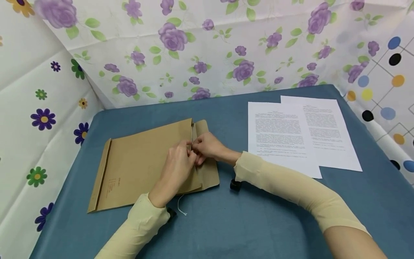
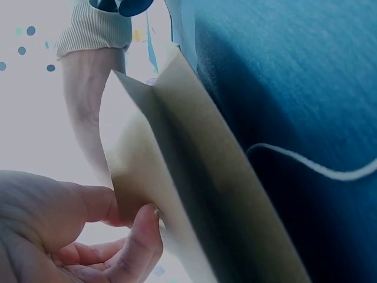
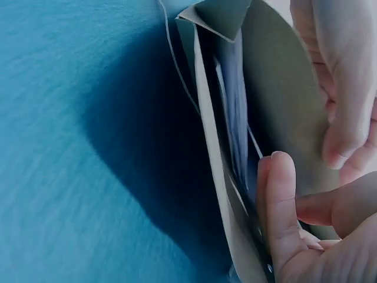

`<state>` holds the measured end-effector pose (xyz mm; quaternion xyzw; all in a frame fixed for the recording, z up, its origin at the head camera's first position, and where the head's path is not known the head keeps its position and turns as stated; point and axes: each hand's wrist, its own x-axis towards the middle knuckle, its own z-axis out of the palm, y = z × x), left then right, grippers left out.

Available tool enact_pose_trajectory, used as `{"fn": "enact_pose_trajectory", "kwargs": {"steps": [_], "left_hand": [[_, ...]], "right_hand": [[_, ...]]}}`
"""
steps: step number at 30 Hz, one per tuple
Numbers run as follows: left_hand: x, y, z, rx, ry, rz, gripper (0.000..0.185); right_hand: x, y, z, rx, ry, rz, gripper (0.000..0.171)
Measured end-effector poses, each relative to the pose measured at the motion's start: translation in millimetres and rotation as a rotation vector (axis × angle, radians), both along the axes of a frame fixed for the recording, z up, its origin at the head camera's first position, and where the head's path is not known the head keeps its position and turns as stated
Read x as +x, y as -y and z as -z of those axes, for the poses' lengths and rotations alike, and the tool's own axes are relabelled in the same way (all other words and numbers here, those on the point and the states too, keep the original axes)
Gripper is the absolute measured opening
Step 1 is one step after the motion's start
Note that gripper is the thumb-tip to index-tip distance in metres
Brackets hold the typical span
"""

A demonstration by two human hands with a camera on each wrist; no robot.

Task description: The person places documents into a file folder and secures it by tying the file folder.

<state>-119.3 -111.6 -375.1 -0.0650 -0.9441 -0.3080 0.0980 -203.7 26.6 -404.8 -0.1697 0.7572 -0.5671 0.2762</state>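
Observation:
A brown kraft-paper document envelope [image 1: 145, 158] lies at the left of the table, its flap [image 1: 208, 172] folded out to the right. My left hand [image 1: 179, 163] bends over its mouth; in the left wrist view the thumb and fingers of that left hand [image 2: 88, 230] pinch the paper edge. Opposite, my right hand [image 1: 207, 145] grips the mouth near the flap. The right wrist view shows white papers [image 3: 235, 112] inside the gaping mouth, with the fingers of my right hand [image 3: 324, 230] beside them. A white string [image 1: 181, 207] hangs from the near edge.
Two overlapping printed sheets [image 1: 278, 136] lie on the blue tablecloth [image 1: 252, 226] at the right. Flowered curtains [image 1: 200, 46] stand behind the table, and a dotted cloth [image 1: 385, 97] hangs at the right. Dark wrist cameras [image 1: 235, 185] sit beneath the sleeves.

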Motion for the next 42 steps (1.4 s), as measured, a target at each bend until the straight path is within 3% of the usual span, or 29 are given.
{"fn": "enact_pose_trajectory", "kwargs": {"steps": [6,10,15,26,42], "left_hand": [[-1.4,-0.3,1.4,0.002,0.004,0.000,0.032],[-1.9,-0.8,1.8,0.009,0.008,0.000,0.032],[-1.5,-0.8,0.8,0.012,0.016,-0.003,0.032],[-0.4,-1.2,1.7,0.021,0.016,0.012,0.036],[0.7,-1.9,-0.5,0.029,0.035,0.003,0.035]], "right_hand": [[-0.8,-18.9,-8.4,-0.018,0.006,0.044,0.025],[-2.0,-37.9,-16.1,0.007,-0.051,0.044,0.025],[-6.0,-63.6,-20.3,0.074,-0.205,0.021,0.025],[-17.3,-112.8,-6.7,0.291,-0.579,-0.008,0.037],[-49.8,-181.2,-3.8,0.494,-0.698,-0.019,0.069]]}}
